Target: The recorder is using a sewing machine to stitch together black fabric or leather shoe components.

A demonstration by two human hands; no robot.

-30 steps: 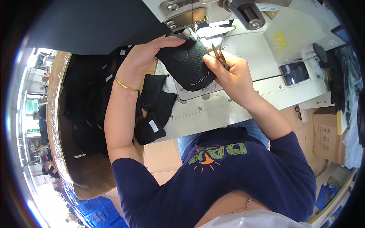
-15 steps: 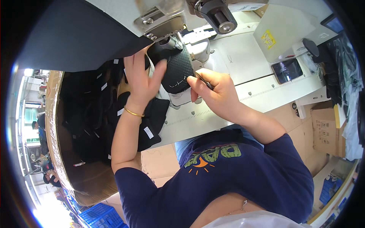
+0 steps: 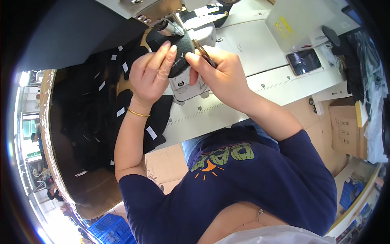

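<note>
one big brown cardboard box (image 3: 95,199) sits at nine o'clock, full of soft black cloth pieces (image 3: 81,118) that blur into one dark heap. a smooth, flat white table (image 3: 227,101) runs from the middle to two o'clock. the shiny metal sewing machine (image 3: 162,10) is near twelve o'clock, its top cut off. the right hand (image 3: 219,71) is curled in a grip. the left hand (image 3: 152,75) has its fingers bent close together; i can't tell if they pinch anything. under the machine, near twelve o'clock, is a bumpy black piece (image 3: 183,46), partly hidden by that hand. dark, pointy metal snips (image 3: 205,53) are in the right hand. tiny white stitches (image 3: 178,62) are hard to see.
</note>
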